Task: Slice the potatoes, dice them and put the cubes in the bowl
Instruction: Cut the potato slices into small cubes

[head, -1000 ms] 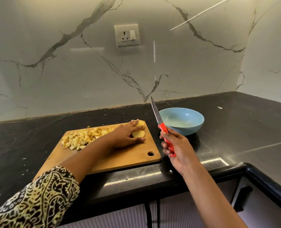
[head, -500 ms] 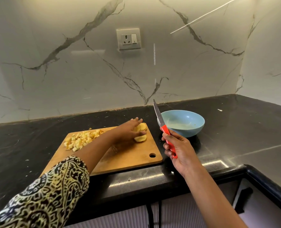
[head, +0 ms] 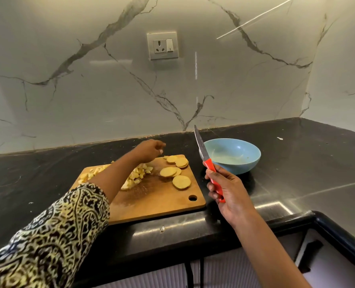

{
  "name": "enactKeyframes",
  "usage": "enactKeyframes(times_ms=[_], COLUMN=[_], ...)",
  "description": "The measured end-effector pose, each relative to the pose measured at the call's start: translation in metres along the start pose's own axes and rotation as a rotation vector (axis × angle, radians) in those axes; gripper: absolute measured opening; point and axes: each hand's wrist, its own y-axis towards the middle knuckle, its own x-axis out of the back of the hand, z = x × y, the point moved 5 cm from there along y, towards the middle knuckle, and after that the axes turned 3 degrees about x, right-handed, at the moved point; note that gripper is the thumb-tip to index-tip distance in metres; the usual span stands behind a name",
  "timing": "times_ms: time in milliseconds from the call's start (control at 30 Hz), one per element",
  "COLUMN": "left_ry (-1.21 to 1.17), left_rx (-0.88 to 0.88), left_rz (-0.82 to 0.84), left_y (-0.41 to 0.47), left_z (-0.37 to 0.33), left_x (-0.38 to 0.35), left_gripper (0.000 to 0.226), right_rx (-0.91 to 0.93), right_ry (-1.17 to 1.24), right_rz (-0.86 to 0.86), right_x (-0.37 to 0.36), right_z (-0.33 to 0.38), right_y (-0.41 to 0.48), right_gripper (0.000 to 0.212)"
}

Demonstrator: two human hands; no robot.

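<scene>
The knife (head: 206, 159) has a red handle and grey blade, the bowl (head: 246, 166) is pale blue, and the potato slices (head: 181, 182) and cubes (head: 138, 173) are pale yellow on an orange-brown cutting board (head: 162, 204). The bench (head: 307, 163) is glossy black, the wall (head: 89, 96) white with grey veins, the sleeve (head: 54, 235) a black-and-cream paisley print.

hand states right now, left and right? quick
Left hand: fingers curled above the cutting board; cannot tell if it holds anything.
Right hand: grips the knife by its red handle, blade pointing up.
</scene>
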Motion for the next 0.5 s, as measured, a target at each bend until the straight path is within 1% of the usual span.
enactKeyframes(times_ms=[67,100,133,267,500], left_ry=[0.060,0.068,0.071,0.087,0.186], left_rx=[-0.006,-0.022,-0.044,-0.120,-0.184], left_rz=[0.137,0.186,0.197,0.097,0.027], left_y=[0.012,0.015,0.018,0.022,0.020], left_z=[0.005,0.005,0.004,0.002,0.004], left_x=[-0.012,-0.017,-0.019,-0.012,-0.006], left_gripper=[0.042,0.040,0.036,0.023,0.017], right_rx=[-0.007,-0.008,-0.007,0.001,0.010], right_ry=[-0.013,-0.018,-0.023,-0.041,-0.043], right_rz=[-0.007,-0.005,-0.004,0.010,0.001], right_x=[0.001,0.001,0.001,0.001,0.001], right_z=[-0.001,-0.001,-0.001,-0.002,-0.001], right_y=[0.000,0.001,0.002,0.004,0.001], right_gripper=[0.017,0.018,0.019,0.021,0.019])
